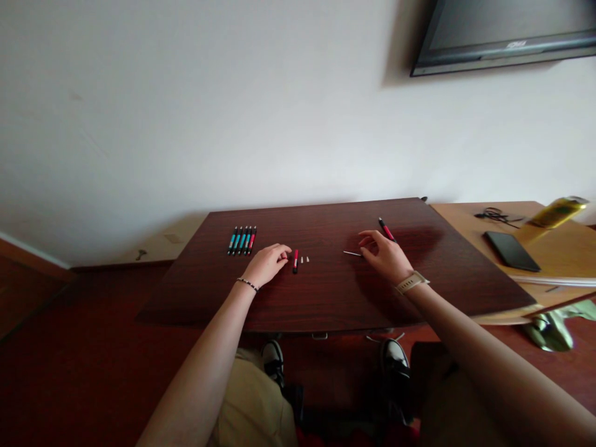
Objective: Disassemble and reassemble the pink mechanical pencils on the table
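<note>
My left hand (269, 264) rests over the dark table with its fingers loosely bent and nothing visible in them. Just right of its fingertips lies a short red and black pen part (295, 261), with two tiny white pieces (304, 259) beside it. My right hand (385, 256) is held low over the table, thumb and fingers apart. A thin pale rod (351, 253) lies by its thumb; one end meets the hand's outline. Beyond that hand is a red and black pen (386, 230), its near end partly hidden by the hand.
On the table's left stands a row of several blue pens (239, 240) and a red pen (252, 241). A light wooden surface (563, 248) adjoins on the right, bearing a black phone-like slab (511, 251), a dark cable (496, 215) and a yellow can (559, 212). A wall screen (507, 34) hangs above.
</note>
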### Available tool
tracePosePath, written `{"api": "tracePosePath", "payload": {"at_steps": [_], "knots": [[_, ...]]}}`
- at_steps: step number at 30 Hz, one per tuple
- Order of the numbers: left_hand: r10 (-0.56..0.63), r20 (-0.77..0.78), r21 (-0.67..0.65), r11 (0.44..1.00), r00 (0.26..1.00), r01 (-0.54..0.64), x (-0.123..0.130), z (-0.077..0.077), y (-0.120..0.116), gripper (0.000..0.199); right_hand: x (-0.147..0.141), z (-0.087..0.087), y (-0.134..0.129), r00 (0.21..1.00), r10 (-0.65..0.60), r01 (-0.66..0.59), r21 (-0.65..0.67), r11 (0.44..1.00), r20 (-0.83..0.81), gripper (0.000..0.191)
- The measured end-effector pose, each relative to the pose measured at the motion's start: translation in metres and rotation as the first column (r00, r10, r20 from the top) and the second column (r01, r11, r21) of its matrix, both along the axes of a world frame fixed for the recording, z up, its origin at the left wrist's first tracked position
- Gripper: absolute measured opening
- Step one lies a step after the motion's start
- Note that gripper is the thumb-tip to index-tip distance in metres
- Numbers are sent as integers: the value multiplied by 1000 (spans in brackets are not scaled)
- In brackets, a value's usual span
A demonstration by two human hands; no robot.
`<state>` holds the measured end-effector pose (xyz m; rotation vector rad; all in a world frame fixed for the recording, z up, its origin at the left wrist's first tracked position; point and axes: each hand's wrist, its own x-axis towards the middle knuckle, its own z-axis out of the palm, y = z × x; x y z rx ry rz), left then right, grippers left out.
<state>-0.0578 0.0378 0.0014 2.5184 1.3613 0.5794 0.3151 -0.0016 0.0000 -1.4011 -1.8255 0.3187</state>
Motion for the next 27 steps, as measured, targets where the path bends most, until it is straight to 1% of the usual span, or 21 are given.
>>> {"api": "tracePosePath", "payload": {"at_steps": [3,7,10,17,21,24,27], "knots": [[-10,7,-1,1000,1000,10,4,0,0,25,13,-4,-1,999,-16,16,-7,1000,52,35],[-13,15,-2,1000,1000,13,6,1,0,25,24,-12,-2,988,9,-12,17,1000,155,34],[-28,28,-8,1000,999,28,6,2,0,26,30,-17,-2,975,34,-37,9,999,221,31],[-32,47,-20,999,998,33,4,2,-1,29,40,-28,2,954,42,-35,-28,999,296,23],[-29,36,-20,999,999,30,3,1,-1,36,42,-33,5,948,32,-19,-44,999,316,17],[-17,33,28,999,999,16,3,3,-3,40,42,-34,7,949,30,-15,-50,999,314,15],[1,49,129,992,999,-8,9,10,-8,37,38,-33,7,950,35,-24,-40,999,311,16]]}}
